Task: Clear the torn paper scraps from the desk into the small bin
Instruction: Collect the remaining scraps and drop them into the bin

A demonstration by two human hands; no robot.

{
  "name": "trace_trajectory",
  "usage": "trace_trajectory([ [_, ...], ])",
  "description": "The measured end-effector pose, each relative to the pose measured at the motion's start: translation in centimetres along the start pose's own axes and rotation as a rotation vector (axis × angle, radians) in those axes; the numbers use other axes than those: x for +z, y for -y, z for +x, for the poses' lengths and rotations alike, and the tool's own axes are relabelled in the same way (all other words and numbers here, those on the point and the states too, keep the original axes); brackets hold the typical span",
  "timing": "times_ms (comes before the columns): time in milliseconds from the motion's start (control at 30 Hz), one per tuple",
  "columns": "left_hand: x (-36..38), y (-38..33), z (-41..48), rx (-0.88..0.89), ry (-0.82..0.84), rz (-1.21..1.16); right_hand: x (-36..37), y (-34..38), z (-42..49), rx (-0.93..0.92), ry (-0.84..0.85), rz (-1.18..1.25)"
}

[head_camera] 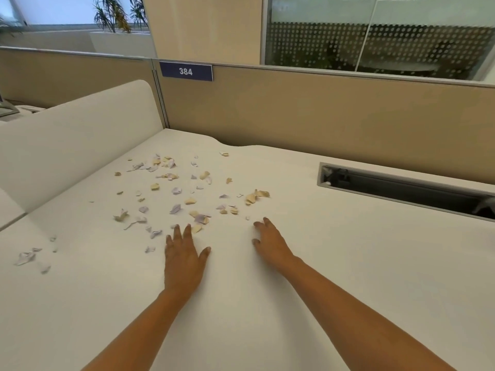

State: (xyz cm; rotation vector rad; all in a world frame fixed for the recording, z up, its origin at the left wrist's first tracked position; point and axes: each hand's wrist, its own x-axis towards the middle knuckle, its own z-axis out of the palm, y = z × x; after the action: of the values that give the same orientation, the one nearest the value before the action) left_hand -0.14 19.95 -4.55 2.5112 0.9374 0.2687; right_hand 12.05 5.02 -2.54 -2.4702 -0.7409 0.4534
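On the white desk [308, 277] the torn paper scraps [187, 194] lie scattered and ungathered, so I'd say this is the very start. The left hand [184, 253] lies flat, fingers spread, at the nearest bits; the right hand [270, 245] rests empty, loosely bent. Next comes raking them together. No bin in sight — only a cable trough [401, 190].

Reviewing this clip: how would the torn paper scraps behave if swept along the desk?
The paper scraps look thin and crumpled, so probably very light and floppy. On the smooth desk they should slide easily. Their edges curl up, so a quick sweep may flick some away.
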Motion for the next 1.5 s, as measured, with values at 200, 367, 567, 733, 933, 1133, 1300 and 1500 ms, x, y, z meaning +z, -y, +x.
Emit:
trace_trajectory([
  [200,0.3,-0.4,2.3,0.192,0.07,-0.068,1.4,3.5,4.1,0.028,0.044,-0.056],
  [367,0.3,-0.4,4.6,0.262,0.146,-0.017,2.0,5.5,6.9,0.008,0.097,-0.104],
  [567,-0.6,-0.6,7.1,0.34,0.293,0.239,2.7,7.1,9.0,-0.102,0.144,-0.231],
  [733,-0.8,-0.2,7.7,0.436,0.2,0.269,3.4,6.6,8.4,-0.238,0.052,-0.31],
  [933,-1.1,-0.2,7.5,0.424,0.12,0.343,3.4,6.2,6.8,-0.267,-0.042,-0.297],
  [1133,-1.3,-0.4,7.1,0.362,0.136,0.341,3.2,5.5,5.0,-0.299,-0.108,-0.422],
  [1300,-1.9,-0.8,5.7,0.339,0.14,0.286,2.6,4.8,3.6,-0.268,-0.103,-0.44],
  [1500,-2.3,-2.3,3.3,0.322,0.144,0.209,1.5,3.3,1.3,-0.188,-0.048,-0.43],
])
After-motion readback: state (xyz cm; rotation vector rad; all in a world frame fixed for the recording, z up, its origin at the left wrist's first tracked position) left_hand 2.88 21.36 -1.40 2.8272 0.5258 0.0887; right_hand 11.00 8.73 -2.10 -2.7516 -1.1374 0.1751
